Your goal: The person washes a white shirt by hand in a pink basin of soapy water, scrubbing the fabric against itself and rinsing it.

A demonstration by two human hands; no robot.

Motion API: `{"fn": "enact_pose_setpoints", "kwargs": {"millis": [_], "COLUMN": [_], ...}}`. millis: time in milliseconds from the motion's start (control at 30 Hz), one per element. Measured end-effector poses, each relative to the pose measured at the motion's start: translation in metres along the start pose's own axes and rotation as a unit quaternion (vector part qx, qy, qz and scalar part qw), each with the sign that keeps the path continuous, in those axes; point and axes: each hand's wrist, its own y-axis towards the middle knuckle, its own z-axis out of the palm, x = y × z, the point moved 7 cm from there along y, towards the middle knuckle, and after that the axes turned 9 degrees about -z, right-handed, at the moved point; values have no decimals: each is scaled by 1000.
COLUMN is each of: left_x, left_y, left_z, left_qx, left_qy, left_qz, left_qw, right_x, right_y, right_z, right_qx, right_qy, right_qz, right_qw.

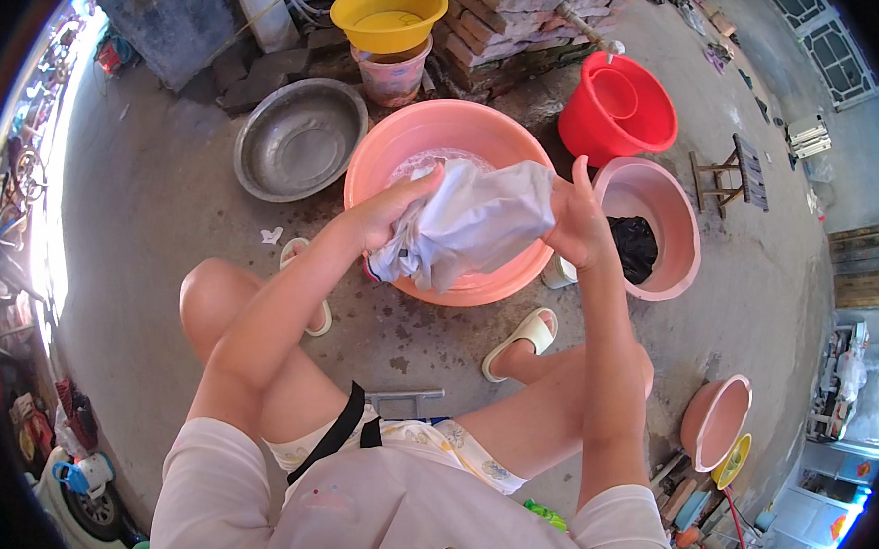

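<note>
A wet white cloth garment (472, 216) is stretched between my hands above a large orange-pink plastic basin (455, 119), where sudsy water shows behind it. My left hand (392, 211) grips the bunched end, which has a dark and red trimmed edge. At the other end, my right hand (580, 218) has its thumb raised and its palm against the cloth; its fingers are partly hidden by the fabric, so whether they close on it is unclear.
A grey metal basin (301, 140) lies at the left, near a yellow basin (388, 18) stacked on a bucket. Right of the wash basin stand a red bucket (618, 112), a pink basin (683, 257) holding a black plastic bag (632, 247), and a small wooden stool (732, 174).
</note>
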Motion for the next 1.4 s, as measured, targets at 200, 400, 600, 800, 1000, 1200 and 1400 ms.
{"fn": "enact_pose_setpoints", "kwargs": {"millis": [200, 400, 600, 800, 1000, 1200, 1400], "left_x": [42, 19, -12, -18, -27, -10, 26], "left_y": [20, 10, -3, -6, 8, 34, 59], "left_z": [12, 35, 42, 23, 2, -18, 11], "left_qx": [42, 55, 76, 47, -57, -192, -291], "left_qy": [-27, -36, -76, -69, -20, -209, -105], "left_qz": [-100, -43, 25, 48, 125, 146, 175], "left_qw": [994, 997, 994, 995, 990, 948, 935], "right_x": [-26, -17, -25, -37, -21, -37, -28], "right_y": [27, 31, 25, 11, 20, 21, 61], "right_z": [-3, -9, -8, -5, -35, 52, -15], "right_qx": [-26, -47, -42, 40, -138, -100, -264], "right_qy": [-64, -305, -189, -354, -270, -612, -539], "right_qz": [31, 23, -30, -86, -199, -376, -246], "right_qw": [997, 951, 981, 931, 932, 689, 761]}}
